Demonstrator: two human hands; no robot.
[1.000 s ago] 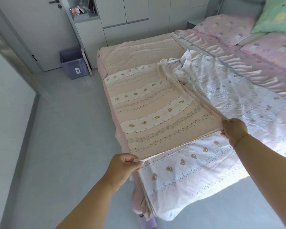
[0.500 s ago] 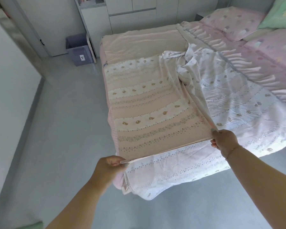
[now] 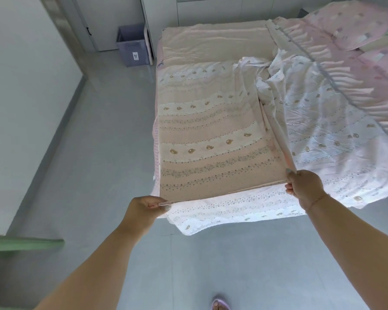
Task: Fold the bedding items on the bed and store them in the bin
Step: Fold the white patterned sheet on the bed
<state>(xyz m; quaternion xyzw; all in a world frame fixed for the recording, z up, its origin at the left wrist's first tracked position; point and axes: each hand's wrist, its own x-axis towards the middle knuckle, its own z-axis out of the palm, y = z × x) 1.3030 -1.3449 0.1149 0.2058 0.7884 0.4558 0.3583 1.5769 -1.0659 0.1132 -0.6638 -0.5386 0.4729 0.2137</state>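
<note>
A pink and white quilt cover with small bear prints (image 3: 213, 139) lies across the foot of the bed (image 3: 211, 39), its left part folded over so the peach side faces up. My left hand (image 3: 147, 208) pinches the near left corner of the folded layer. My right hand (image 3: 305, 189) grips the near right corner, where the fold line runs away from me. The white underside of the cover (image 3: 327, 121) spreads crumpled to the right. A grey-blue bin (image 3: 133, 47) stands on the floor by the far left corner of the bed.
Grey floor (image 3: 103, 135) runs between the bed and the white wall on the left. White cabinets stand behind the bed. Pink pillows (image 3: 349, 21) lie at the far right. A green object (image 3: 20, 245) juts in at lower left. My slippered foot (image 3: 221, 304) shows at the bottom.
Both hands have pulled the folded edge toward me and to the left, so the cover hangs less far over the bed's foot. The view has tilted down and stepped back.
</note>
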